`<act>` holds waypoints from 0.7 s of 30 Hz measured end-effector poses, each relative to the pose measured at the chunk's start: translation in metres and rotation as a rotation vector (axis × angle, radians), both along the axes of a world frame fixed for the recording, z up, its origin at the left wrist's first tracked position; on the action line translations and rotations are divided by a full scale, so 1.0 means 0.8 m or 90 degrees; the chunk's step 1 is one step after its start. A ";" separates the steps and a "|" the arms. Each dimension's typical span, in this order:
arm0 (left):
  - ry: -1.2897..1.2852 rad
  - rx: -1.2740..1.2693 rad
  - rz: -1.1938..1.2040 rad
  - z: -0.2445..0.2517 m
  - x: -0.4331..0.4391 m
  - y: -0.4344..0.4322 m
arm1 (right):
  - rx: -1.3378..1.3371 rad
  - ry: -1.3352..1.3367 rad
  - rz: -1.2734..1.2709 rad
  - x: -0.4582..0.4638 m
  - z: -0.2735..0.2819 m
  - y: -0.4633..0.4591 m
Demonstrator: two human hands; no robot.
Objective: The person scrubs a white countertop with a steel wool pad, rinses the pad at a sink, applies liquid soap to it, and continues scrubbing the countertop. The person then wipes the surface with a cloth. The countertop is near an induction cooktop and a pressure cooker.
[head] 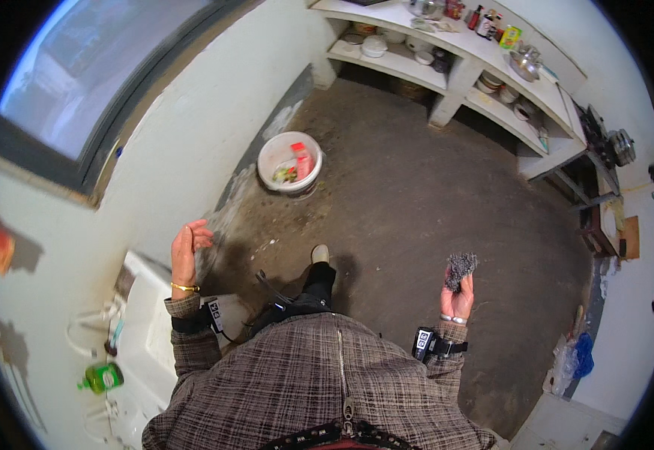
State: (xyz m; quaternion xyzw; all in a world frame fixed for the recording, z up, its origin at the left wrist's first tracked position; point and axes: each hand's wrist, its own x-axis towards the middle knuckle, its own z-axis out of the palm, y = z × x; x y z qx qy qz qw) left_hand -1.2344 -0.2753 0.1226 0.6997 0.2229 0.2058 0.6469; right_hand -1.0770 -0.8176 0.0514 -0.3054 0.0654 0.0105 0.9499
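A grey steel wool scourer [461, 270] rests in the fingers of my right hand [458, 299], held out over the dark floor to my right. My left hand [187, 253] is raised near the white wall, its fingers loosely bent and apart, with nothing in it. Below that hand, at my left side, is a white ceramic sink [149, 332]. A green dish soap bottle [103, 377] stands at the sink's wall side. Ahead on the floor is a white bucket [290, 188] with a red and white carton [302, 162] and some green scraps inside.
A white counter [473, 39] with shelves of bowls [374, 46] runs along the far wall. Bottles [485, 23] and a metal kettle [525, 62] stand on it. A gas stove [590, 121] is at the right. Plastic bags [571, 360] lie by the right wall.
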 end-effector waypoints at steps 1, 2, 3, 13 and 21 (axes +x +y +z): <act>-0.006 -0.001 -0.016 -0.002 0.034 0.008 | -0.005 0.010 -0.026 0.017 0.000 -0.003; -0.013 0.001 -0.029 -0.001 0.071 0.019 | -0.015 0.027 -0.055 0.036 0.002 -0.005; -0.019 0.004 -0.037 0.003 0.111 0.028 | -0.018 -0.020 -0.064 0.056 0.005 -0.006; -0.070 0.016 -0.184 0.064 0.441 0.065 | -0.008 -0.085 -0.194 0.237 0.028 0.010; -0.027 -0.013 -0.136 0.068 0.644 0.018 | 0.030 -0.014 -0.174 0.515 0.049 -0.015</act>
